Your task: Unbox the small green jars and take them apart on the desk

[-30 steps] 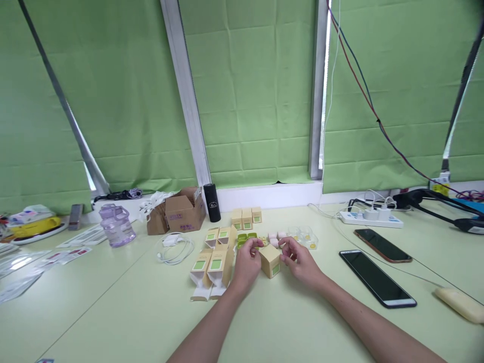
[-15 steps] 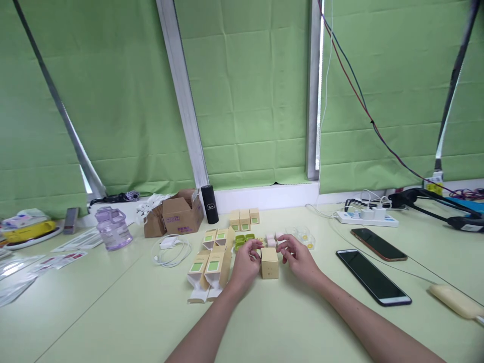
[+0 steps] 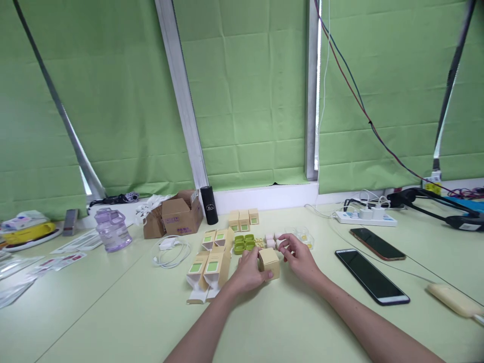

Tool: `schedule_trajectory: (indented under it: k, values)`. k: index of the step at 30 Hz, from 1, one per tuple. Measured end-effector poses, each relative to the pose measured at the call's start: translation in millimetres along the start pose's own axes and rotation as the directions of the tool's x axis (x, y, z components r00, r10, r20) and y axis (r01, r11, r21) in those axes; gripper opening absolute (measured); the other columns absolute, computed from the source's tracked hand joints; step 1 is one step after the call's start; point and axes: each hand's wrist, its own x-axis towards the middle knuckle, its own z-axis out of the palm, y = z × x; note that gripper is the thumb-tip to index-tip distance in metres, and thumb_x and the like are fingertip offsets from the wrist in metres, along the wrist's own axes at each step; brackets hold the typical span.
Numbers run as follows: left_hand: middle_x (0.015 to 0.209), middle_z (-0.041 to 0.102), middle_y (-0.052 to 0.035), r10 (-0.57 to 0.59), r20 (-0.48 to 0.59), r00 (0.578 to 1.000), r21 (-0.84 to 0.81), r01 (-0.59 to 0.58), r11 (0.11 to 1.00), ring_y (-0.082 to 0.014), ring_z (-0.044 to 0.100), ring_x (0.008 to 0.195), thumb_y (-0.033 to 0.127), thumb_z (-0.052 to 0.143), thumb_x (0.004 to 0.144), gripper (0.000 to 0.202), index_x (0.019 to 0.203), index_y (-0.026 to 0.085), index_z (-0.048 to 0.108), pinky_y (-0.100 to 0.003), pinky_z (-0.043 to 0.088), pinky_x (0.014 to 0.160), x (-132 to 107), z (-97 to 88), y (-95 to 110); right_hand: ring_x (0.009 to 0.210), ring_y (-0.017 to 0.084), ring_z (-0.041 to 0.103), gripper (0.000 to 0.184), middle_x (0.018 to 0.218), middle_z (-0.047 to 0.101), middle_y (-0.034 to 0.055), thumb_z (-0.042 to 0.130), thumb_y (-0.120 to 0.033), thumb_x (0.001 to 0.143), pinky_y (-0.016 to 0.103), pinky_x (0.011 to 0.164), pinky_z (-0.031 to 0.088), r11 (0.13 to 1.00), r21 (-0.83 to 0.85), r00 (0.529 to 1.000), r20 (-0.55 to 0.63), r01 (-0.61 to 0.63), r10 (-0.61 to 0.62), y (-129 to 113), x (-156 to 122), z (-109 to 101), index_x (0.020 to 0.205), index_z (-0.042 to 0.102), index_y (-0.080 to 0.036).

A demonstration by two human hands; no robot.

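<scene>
My left hand (image 3: 249, 270) is closed around the left side of a small tan cardboard box (image 3: 271, 261), its thumb on the near face. The box sits slightly turned. To its right, my right hand (image 3: 297, 256) hovers with bent fingers a little apart and nothing visible in them. Behind the hands are several green square containers (image 3: 244, 243), small yellowish pieces (image 3: 259, 242) and pink-white pieces (image 3: 270, 240). Opened tan boxes with green windows (image 3: 214, 265) lie left of my left hand. Three closed tan boxes (image 3: 244, 220) stand farther back.
A clear plastic tray (image 3: 305, 237) lies behind my right hand. Two phones (image 3: 372, 276), a power strip (image 3: 366, 218) and a cream power bank (image 3: 451, 300) are on the right. Leftward are a white charger (image 3: 167, 244), a cardboard carton (image 3: 182, 214), a black cylinder (image 3: 209, 205) and a purple jug (image 3: 112, 230).
My left hand has come down and nearer and taken hold of the small box, which has turned slightly. My right hand has stayed nearly in place beside it.
</scene>
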Motion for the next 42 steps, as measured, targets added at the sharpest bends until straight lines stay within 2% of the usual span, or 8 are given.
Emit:
schedule_trajectory:
  k: [4, 9, 13, 18, 24, 28, 37, 42]
  values:
    - [0.118, 0.057, -0.0101, -0.023, -0.081, 0.996, -0.044, 0.019, 0.999, -0.0305, 0.051, 0.116, 0.046, 0.074, 0.076, 0.051, 0.117, 0.021, 0.057, -0.042, 0.042, 0.1, -1.2, 7.1, 7.6, 0.071, 0.018, 0.062, 0.025, 0.092, 0.068, 0.0032, 0.054, -0.033, 0.091, 0.03, 0.062, 0.049, 1.0, -0.008, 1.0, -0.025, -0.011, 0.011, -4.0, -0.1, -1.8, 0.113, 0.059, -0.024]
    - [0.12, 0.057, -0.0088, 0.052, -0.211, 0.976, -0.07, -0.068, 0.995, -0.0279, 0.052, 0.116, 0.037, 0.079, 0.075, 0.047, 0.114, 0.022, 0.057, -0.04, 0.043, 0.098, -4.6, 9.4, 18.8, 0.076, 0.019, 0.063, 0.026, 0.095, 0.068, 0.0042, 0.055, -0.036, 0.091, 0.029, 0.062, 0.048, 0.999, -0.029, 0.999, -0.039, -0.029, 0.027, -9.3, -1.5, -2.9, 0.114, 0.059, -0.024]
    - [0.119, 0.059, -0.0072, 0.168, -0.297, 0.94, 0.03, -0.166, 0.986, -0.0272, 0.053, 0.113, 0.033, 0.079, 0.076, 0.045, 0.112, 0.023, 0.056, -0.041, 0.044, 0.096, -2.8, 9.8, 18.2, 0.08, 0.02, 0.065, 0.029, 0.099, 0.068, 0.0053, 0.055, -0.039, 0.092, 0.029, 0.061, 0.049, 0.999, -0.024, 0.999, -0.018, -0.033, 0.033, -12.8, -3.0, -2.3, 0.117, 0.057, -0.023]
    - [0.116, 0.059, -0.0061, 0.312, -0.358, 0.88, 0.227, -0.242, 0.943, -0.0279, 0.053, 0.11, 0.024, 0.08, 0.075, 0.045, 0.112, 0.023, 0.054, -0.043, 0.043, 0.094, 0.2, 9.9, 14.1, 0.094, 0.021, 0.066, 0.037, 0.113, 0.067, 0.0082, 0.055, -0.037, 0.093, 0.031, 0.068, 0.054, 0.996, -0.061, 0.998, 0.022, 0.057, -0.055, -18.0, -7.1, -2.2, 0.127, 0.047, -0.025]
    - [0.118, 0.056, -0.0088, 0.504, -0.338, 0.795, 0.434, -0.343, 0.833, -0.0299, 0.052, 0.109, 0.018, 0.072, 0.08, 0.039, 0.113, 0.023, 0.052, -0.044, 0.045, 0.09, -2.0, 7.9, 12.8, 0.101, 0.023, 0.065, 0.046, 0.122, 0.064, 0.0115, 0.055, -0.033, 0.094, 0.036, 0.076, 0.057, 0.978, -0.137, 0.986, 0.068, 0.16, -0.152, -21.3, -14.0, 0.1, 0.136, 0.038, -0.026]
    - [0.116, 0.055, -0.0104, 0.577, -0.317, 0.753, 0.52, -0.371, 0.77, -0.0303, 0.052, 0.107, 0.013, 0.067, 0.08, 0.037, 0.112, 0.022, 0.051, -0.045, 0.046, 0.089, -1.5, 8.0, 11.7, 0.105, 0.025, 0.065, 0.047, 0.123, 0.063, 0.0123, 0.053, -0.028, 0.094, 0.039, 0.081, 0.056, 0.961, -0.201, 0.981, 0.078, 0.188, -0.176, -25.7, -18.1, 1.5, 0.138, 0.036, -0.026]
    - [0.106, 0.058, -0.0104, 0.626, -0.271, 0.731, 0.659, -0.333, 0.674, -0.0286, 0.053, 0.096, 0.01, 0.061, 0.078, 0.026, 0.101, 0.02, 0.052, -0.044, 0.046, 0.082, 4.0, 13.3, 8.7, 0.113, 0.029, 0.063, 0.057, 0.128, 0.061, 0.0142, 0.053, -0.02, 0.091, 0.045, 0.089, 0.054, 0.933, -0.288, 0.975, 0.119, 0.216, -0.189, -32.8, -22.3, 4.3, 0.143, 0.029, -0.025]
    - [0.109, 0.057, -0.0109, 0.622, -0.253, 0.741, 0.652, -0.345, 0.676, -0.0295, 0.054, 0.099, 0.01, 0.061, 0.08, 0.026, 0.102, 0.021, 0.052, -0.045, 0.046, 0.082, 4.6, 14.8, 7.5, 0.118, 0.029, 0.061, 0.063, 0.133, 0.059, 0.0153, 0.054, -0.017, 0.089, 0.045, 0.091, 0.054, 0.929, -0.302, 0.975, 0.128, 0.212, -0.181, -30.6, -22.8, 5.8, 0.145, 0.027, -0.025]
